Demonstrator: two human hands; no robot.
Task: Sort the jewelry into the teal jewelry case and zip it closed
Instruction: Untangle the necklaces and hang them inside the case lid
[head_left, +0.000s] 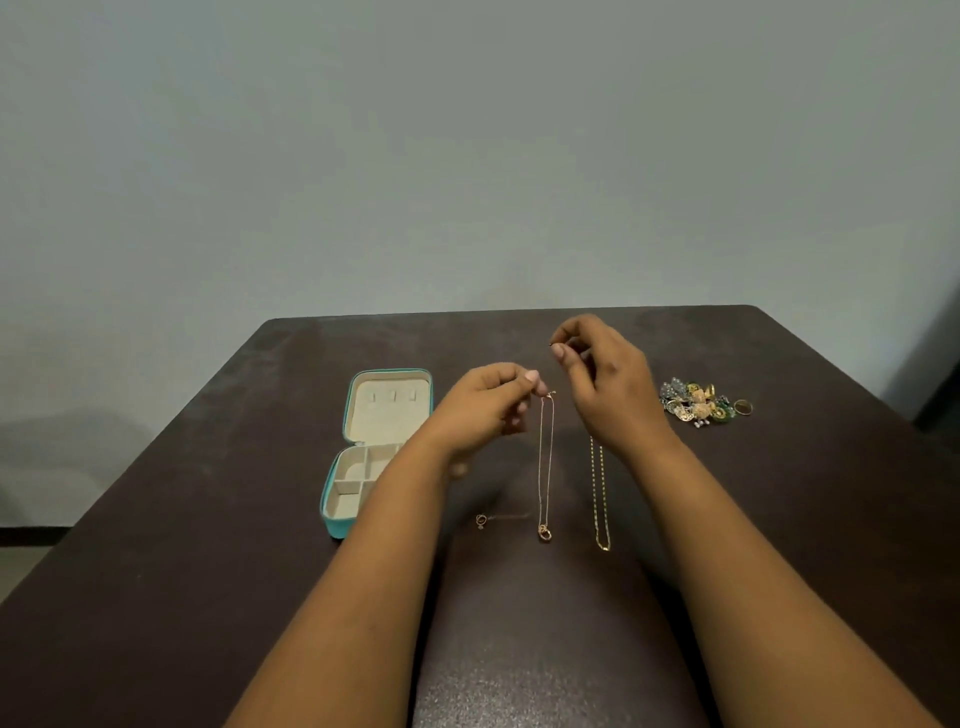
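Big dark table (208, 571) first, and both arms stretch out over it. Just beside the left hand (488, 410), on its outer side, the teal case (358, 457) lies open flat, lid propped back, cream compartments showing. As far as I can see they hold nothing, though the forearm covers one corner. So nothing is sorted, by my reckoning, and the zip is a long way off.

Well out past the right hand (602, 384) sits the heap (693, 402) of gold, green and grey pieces, with a ring (743, 406) just beside it. Untouched, all of it still to go in.

Now the hands. The left one pinches the top end of a thin pendant chain (545, 457) between thumb and fingertips, and the chain hangs straight down from that pinch, its little ring pendant near the tabletop. The right hand is raised a touch higher and further out, thumb and forefinger pinched together on something tiny; too small to say what.

Under the right wrist a gold chain (600, 499) runs back toward the person; whether it hangs or lies flat I can't tell. Below the left hand a small charm (481, 520) with a faint chain rests on the table.

First piece in hand, then; everything else waits.
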